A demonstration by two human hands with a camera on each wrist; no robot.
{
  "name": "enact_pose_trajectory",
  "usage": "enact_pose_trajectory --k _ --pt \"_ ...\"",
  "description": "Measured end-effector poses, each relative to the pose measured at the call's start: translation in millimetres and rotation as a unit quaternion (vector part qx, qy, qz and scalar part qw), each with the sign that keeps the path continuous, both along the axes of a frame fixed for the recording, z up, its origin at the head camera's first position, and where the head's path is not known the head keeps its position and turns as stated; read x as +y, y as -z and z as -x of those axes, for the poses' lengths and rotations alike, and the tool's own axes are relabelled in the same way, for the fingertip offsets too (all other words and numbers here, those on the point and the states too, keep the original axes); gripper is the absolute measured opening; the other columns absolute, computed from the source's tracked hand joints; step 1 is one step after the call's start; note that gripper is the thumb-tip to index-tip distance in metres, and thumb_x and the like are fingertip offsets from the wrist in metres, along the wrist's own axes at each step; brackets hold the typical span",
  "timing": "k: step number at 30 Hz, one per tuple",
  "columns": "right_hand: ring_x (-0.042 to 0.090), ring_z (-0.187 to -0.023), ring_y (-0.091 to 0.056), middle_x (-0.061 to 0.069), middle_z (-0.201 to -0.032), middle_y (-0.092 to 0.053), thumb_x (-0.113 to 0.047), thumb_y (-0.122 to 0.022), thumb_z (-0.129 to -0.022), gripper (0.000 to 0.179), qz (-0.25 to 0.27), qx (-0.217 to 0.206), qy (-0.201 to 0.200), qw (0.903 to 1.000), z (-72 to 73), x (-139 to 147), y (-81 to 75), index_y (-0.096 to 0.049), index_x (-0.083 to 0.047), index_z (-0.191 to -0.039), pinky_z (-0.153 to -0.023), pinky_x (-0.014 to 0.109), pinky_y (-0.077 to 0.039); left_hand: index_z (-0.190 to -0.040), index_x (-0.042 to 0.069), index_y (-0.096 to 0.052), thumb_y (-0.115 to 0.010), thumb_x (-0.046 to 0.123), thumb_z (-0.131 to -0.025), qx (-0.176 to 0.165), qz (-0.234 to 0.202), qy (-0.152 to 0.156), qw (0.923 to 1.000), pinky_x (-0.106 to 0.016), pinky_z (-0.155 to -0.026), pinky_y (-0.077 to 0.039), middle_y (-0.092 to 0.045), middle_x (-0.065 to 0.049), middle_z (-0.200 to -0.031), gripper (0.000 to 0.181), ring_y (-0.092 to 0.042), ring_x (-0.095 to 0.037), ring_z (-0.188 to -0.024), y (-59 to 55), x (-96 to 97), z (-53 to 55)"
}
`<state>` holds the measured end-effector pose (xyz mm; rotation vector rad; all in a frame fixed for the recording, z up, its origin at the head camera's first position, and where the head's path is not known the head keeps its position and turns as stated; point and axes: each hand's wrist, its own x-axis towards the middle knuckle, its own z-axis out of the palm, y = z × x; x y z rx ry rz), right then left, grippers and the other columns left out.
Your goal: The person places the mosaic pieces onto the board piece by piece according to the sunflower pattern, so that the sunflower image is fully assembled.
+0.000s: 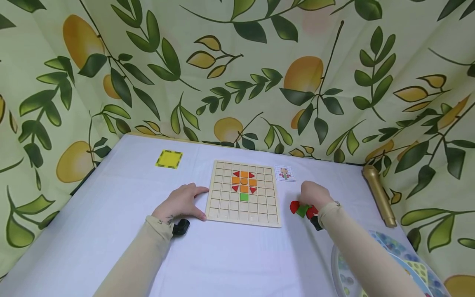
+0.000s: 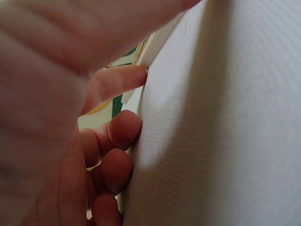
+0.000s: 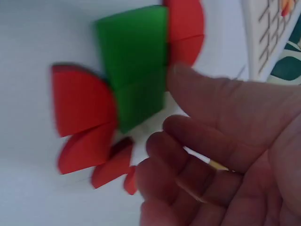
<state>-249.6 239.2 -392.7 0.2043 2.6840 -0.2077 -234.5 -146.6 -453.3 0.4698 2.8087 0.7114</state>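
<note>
A square wooden grid board (image 1: 226,207) lies in the middle of the table. On it sit orange squares (image 1: 244,189), red triangles (image 1: 253,190) and one green square (image 1: 244,197). My left hand (image 1: 179,202) rests at the board's left side, thumb and index finger spread against its edge. To the right of the board, my right hand (image 1: 314,194) is down among loose pieces. In the right wrist view the thumb touches the edge of the green pieces (image 3: 134,56) beside red quarter-circles (image 3: 84,101); the other fingers are loosely bent, with nothing visible between them.
A small card (image 1: 285,173) with a printed figure on a grid lies by the board's upper right corner. A yellow square frame (image 1: 168,159) is at the back left. Right of my arm are a gold tube (image 1: 380,196) and a round clear container (image 1: 335,264).
</note>
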Motion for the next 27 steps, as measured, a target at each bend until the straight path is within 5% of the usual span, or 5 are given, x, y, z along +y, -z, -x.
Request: enact_pose_trajectory --k 9,18,23,27 --pt "0.024 -0.071 -0.051 0.009 -0.076 -0.056 -0.011 -0.071 -0.072 0.022 -0.025 -0.010 -0.017 0.9995 -7.2 6.1 5.7 -0.058 -0.003 -0.087 -0.060 0.032 -0.041 -0.129 0.023 -0.055 -0.089 0.045 -0.045 0.003 0.000 0.001 1.0000 -0.035 -0.078 -0.040 -0.054 0.002 -0.095 0.094 -0.046 -0.017 -0.085 -1.3 -0.1 0.3" --pt "0.025 -0.075 -0.052 0.010 -0.082 -0.058 -0.010 -0.073 -0.073 0.026 0.030 -0.003 0.013 0.9995 1.5 0.1 -1.9 -0.059 0.000 -0.093 -0.063 0.033 -0.044 -0.129 0.022 -0.055 -0.089 0.044 -0.045 0.006 0.000 0.007 1.0000 -0.033 -0.074 -0.039 -0.052 0.002 -0.090 0.093 -0.045 -0.017 -0.082 -3.3 0.3 0.0" --pt "0.020 -0.069 -0.052 0.008 -0.076 -0.058 -0.006 -0.071 -0.077 0.012 0.115 0.067 -0.037 0.9904 8.8 -36.5 -17.6 -0.060 -0.002 -0.080 -0.060 0.029 -0.043 -0.129 0.022 -0.055 -0.089 0.043 -0.045 0.005 0.000 0.006 1.0000 -0.033 -0.074 -0.039 -0.052 0.001 -0.090 0.093 -0.045 -0.017 -0.082 -4.3 0.4 -0.5" --pt "0.018 -0.068 -0.050 0.005 -0.073 -0.057 -0.003 -0.068 -0.078 0.009 0.156 0.092 -0.107 0.9777 3.1 -76.8 -14.4 -0.060 -0.005 -0.074 -0.059 0.028 -0.040 -0.130 0.023 -0.055 -0.090 0.043 -0.044 -0.005 -0.002 -0.003 1.0000 -0.033 -0.075 -0.039 -0.052 0.002 -0.090 0.095 -0.044 -0.018 -0.082 -3.3 1.6 -1.0"
